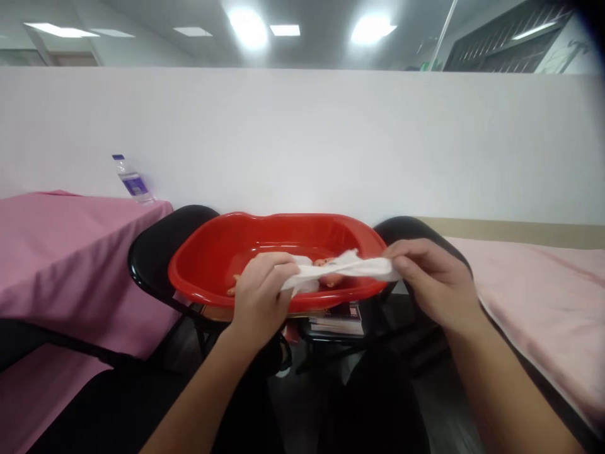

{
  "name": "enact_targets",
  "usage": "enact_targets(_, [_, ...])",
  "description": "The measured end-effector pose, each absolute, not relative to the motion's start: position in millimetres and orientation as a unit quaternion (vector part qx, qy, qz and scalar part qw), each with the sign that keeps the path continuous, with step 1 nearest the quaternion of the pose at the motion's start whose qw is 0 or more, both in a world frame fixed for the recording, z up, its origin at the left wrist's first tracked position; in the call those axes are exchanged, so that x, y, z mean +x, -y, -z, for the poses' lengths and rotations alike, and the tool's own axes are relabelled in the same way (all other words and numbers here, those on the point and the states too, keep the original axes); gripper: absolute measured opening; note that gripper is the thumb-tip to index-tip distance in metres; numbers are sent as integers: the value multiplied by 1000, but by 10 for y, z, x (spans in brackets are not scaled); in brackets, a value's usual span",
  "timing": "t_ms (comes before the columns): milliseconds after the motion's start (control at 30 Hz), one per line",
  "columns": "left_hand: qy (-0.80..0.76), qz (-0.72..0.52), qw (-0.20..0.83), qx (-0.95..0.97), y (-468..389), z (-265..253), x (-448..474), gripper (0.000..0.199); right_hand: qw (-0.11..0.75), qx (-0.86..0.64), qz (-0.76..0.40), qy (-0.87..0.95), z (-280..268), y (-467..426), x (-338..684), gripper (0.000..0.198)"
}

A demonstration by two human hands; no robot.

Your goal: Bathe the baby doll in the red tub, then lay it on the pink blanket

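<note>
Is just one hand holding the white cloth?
No, the left hand and the right hand both hold the white cloth, stretched between them.

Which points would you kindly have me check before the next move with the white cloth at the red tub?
1. Left hand grips the white cloth: ok, its fingers are closed on one end.
2. Right hand grips the other end: ok, pinched between thumb and fingers.
3. Cloth spread flat: not ok, it is bunched into a narrow strip between the hands.
4. Doll inside the red tub: ok, partly hidden by cloth and hand.
5. Water in the tub: cannot tell.
6. Bottle apart from the tub: ok.
</note>
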State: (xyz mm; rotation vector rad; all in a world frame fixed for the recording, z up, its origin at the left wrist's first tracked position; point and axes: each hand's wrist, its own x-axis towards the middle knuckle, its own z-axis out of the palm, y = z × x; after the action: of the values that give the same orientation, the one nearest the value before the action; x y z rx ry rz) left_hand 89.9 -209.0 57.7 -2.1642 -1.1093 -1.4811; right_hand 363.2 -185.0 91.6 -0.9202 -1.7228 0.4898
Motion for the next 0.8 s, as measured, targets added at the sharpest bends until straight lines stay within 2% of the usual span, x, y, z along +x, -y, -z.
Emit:
enact_targets(100, [411,482,133,-762,2067,-287,676,14,451,-401,-219,766,-626,1880,3473,21])
enact_targets(267, [493,305,62,-812,2477,757,330,26,223,-380,-239,865,395,2266,3270,24])
enact_targets(367, [517,277,37,-809,2716,1066,281,35,173,-378,-268,869,735,2475,3197,26])
enact_targets(467, [536,317,47,-781,2690,1036,345,35,224,-388,-271,852,762,2491,3128,28])
enact_targets(633, [534,338,68,-772,2147,629,383,33,340,-374,-300,809,440,2136,3008,27])
enact_targets(700, [562,323,49,-760,1823,460,296,30,407,-399,-338,749,296,1814,2979,28])
enact_targets(800, [623,241,-32,-743,1286,356,81,27,527,-464,-403,587,191,1116,2967,39])
